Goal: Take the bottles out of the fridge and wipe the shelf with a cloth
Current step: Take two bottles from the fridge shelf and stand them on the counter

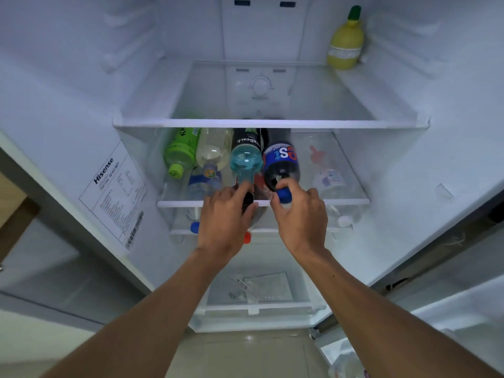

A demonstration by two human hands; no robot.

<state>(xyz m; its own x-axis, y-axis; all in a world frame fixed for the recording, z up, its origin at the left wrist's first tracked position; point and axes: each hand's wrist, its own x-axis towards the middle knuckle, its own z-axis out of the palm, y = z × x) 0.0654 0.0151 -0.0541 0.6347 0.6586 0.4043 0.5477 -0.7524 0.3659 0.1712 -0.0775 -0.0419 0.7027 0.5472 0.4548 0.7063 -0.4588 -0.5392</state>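
Four bottles lie side by side on the middle glass shelf (354, 199), caps outward; the right hand (301, 216) pinches the cola bottle (281, 162) by its blue cap; the left hand (227, 216) clasps the pale-blue bottle (245, 159) at its neck; a green bottle (180, 151) lies leftmost.

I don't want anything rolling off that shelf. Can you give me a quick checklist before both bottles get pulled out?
1. Right hand around the blue cap of the dark cola bottle: ok.
2. Left hand around the neck of the light blue bottle: ok, though the fingers hide the cap.
3. Green bottle and clear bottle lie beside the light blue one and may roll once it leaves: not ok.
4. Path out past the shelf's front edge is free: ok.
5. Place to set the bottles down: cannot tell.
6. Cloth at hand: cannot tell, none in view.
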